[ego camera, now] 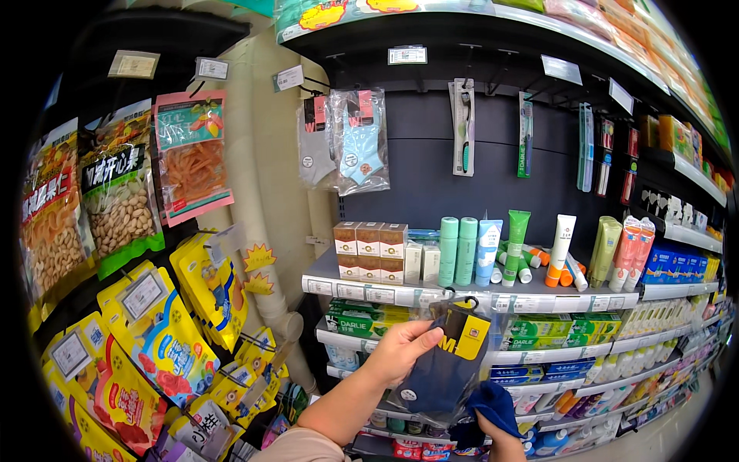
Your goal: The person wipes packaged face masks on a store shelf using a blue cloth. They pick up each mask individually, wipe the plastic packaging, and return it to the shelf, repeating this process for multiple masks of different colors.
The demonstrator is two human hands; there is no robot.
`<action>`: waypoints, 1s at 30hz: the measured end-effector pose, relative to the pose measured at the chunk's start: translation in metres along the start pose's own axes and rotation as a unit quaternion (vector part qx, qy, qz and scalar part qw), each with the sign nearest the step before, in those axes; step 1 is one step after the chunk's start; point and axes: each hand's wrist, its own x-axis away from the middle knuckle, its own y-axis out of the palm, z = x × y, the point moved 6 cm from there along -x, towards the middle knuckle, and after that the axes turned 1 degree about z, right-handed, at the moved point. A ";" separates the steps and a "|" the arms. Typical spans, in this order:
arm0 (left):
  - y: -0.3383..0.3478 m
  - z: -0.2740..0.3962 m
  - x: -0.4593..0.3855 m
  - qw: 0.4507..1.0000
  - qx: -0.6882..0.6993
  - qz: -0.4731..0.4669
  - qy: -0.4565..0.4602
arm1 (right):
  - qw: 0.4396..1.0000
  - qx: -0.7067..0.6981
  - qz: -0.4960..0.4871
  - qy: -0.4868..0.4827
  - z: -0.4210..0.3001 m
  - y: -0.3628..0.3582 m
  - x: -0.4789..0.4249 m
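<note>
My left hand [409, 349] grips a clear plastic pack of dark navy socks [441, 378] by its upper left side. The pack has a black and yellow header with a black hook tab at the top. Lower right, my right hand [497, 436] holds a dark blue cloth [491, 407] close against the lower edge of the pack; most of that hand's fingers are hidden by the cloth. Behind, a pack of light blue socks [361, 138] and a pack of grey socks [316, 141] hang from a hook.
Toothbrush packs [463, 127] hang along the dark back panel. Brown boxes [370, 252], green spray cans [448, 252] and upright tubes [515, 248] stand on the shelf [358, 291]. At left hang nut bags [118, 185] and yellow snack pouches [156, 341], beside a pale vertical pipe [251, 190].
</note>
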 end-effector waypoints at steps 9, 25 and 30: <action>-0.039 0.014 -0.010 0.973 -0.006 0.208 0.103 | 0.937 -0.307 0.123 0.115 -0.016 -0.012 -0.001; -0.017 0.023 -0.036 0.984 0.024 0.111 0.135 | 0.938 -0.311 0.151 0.026 -0.034 0.004 -0.006; -0.020 0.013 -0.037 0.975 0.107 0.148 0.126 | 0.935 0.274 0.097 -0.205 -0.113 -0.025 -0.002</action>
